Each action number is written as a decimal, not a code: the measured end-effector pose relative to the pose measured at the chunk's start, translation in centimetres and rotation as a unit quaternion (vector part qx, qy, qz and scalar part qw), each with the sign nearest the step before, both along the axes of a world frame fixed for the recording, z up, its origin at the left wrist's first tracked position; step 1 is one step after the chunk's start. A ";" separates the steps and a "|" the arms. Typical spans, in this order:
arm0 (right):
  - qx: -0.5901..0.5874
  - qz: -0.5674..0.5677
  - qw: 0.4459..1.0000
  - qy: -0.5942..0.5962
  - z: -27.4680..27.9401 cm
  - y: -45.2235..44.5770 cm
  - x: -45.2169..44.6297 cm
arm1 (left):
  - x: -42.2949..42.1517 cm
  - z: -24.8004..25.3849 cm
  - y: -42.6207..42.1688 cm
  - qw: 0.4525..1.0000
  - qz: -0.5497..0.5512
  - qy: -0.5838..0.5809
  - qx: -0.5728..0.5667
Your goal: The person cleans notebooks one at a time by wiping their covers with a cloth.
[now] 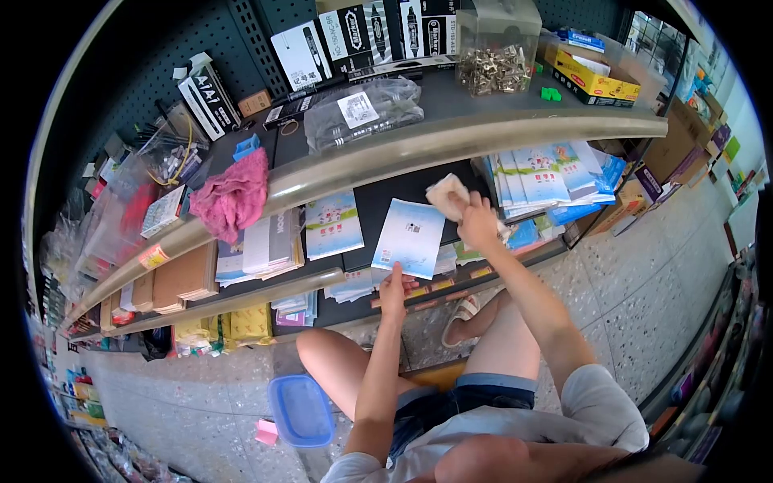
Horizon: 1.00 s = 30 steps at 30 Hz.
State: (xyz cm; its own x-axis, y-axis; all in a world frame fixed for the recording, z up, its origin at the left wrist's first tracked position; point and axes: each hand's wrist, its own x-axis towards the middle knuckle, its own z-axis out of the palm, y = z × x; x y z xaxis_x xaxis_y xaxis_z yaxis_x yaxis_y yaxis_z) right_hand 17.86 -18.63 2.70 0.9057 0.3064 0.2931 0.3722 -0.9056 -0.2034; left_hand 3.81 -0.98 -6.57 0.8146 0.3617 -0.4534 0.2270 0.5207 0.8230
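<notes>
My left hand (394, 291) grips the lower edge of a pale blue and white exercise book (409, 237), thumb on top. The book is tilted over the lower shelf, with its back cover facing up. In my right hand (478, 225) is a crumpled off-white cloth (444, 196), just beyond the book's upper right corner. Another exercise book (333, 225) with a cartoon cover lies on the shelf to the left. A stack of similar exercise books (538, 179) sits to the right of my right hand.
A pink cloth (233, 194) hangs over the upper shelf's edge strip (362, 171). Marker boxes (354, 36), a clear box of metal clips (498, 68) and a yellow box (594, 78) stand above. A blue plastic basin (301, 410) is on the floor.
</notes>
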 end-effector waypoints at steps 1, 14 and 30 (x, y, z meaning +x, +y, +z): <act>0.011 0.037 0.999 0.004 0.5 0.0 -1.4 | -0.3 -0.5 -0.3 0.999 -0.039 0.003 0.002; -0.082 0.155 0.983 -0.058 -0.4 1.7 -3.9 | 1.4 -0.8 -2.4 0.999 -0.029 -0.033 0.008; -0.010 0.044 0.998 -0.048 0.8 1.7 -2.6 | 3.6 1.9 -2.6 0.957 -0.180 0.039 0.226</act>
State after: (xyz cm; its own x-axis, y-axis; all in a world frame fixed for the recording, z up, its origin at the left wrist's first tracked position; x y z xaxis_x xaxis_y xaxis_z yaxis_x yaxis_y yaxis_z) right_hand 15.22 -16.88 3.45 0.8427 0.3912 0.3698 0.4682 -0.8717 -0.1447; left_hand 7.38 -3.55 -4.68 0.8932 0.2376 -0.3817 0.3946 -0.0077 0.9188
